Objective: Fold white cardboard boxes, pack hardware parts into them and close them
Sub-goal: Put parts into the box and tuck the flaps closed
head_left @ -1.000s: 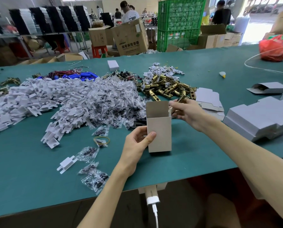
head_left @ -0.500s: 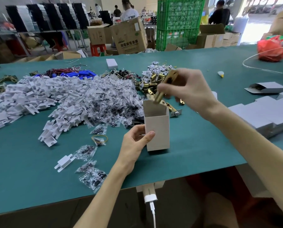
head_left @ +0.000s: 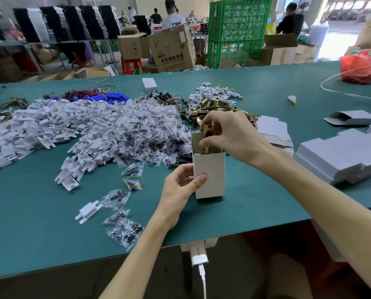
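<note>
Your left hand (head_left: 181,186) grips the upright box (head_left: 210,175); your right hand (head_left: 232,134), wrist arched, pinches a latch (head_left: 209,131) in its mouth.

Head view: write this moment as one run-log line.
left hand: steadies upright white box | right hand: grips brass part, partly inside box

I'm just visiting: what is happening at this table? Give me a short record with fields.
left hand: grips the box at its left side
right hand: holds brass part, partly inside box
box: upright on table, top open
behind: white clips, small bags, brass pile
right: flat boxes, stacked
</note>
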